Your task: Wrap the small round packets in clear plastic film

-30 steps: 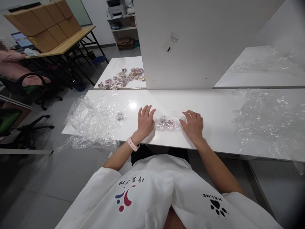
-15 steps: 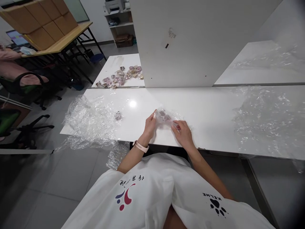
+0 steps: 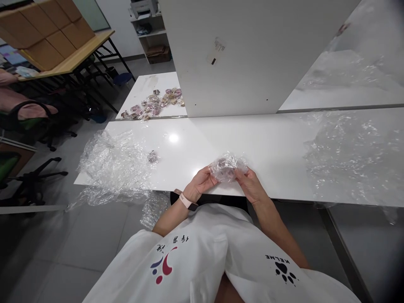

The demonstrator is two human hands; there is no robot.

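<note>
A clear bubble-wrap bundle (image 3: pixel 229 167) with a small dark reddish item inside is held above the white table near its front edge. My left hand (image 3: pixel 202 180), with a pale pink watch band on the wrist, grips the bundle's left side. On its right side, my right hand (image 3: pixel 249 182) pinches the wrap with thumb and fingers. What exactly the wrapped item is cannot be made out. Off to the left, a small wrapped item (image 3: pixel 153 157) of similar colour lies beside the heap of clear bubble wrap (image 3: pixel 113 164).
More clear plastic wrap (image 3: pixel 353 155) covers the table's right end. Several small wrapped items (image 3: pixel 154 105) lie on the farther white surface, left of an upright white panel (image 3: pixel 246 54). Cardboard boxes (image 3: pixel 47 33) stand on a wooden desk, with a person in pink (image 3: pixel 19 99) seated nearby.
The wrap has gone from loosely spread to gathered round the item. Both hands have come slightly nearer my body, and the left wrist has turned so the watch face shows.
</note>
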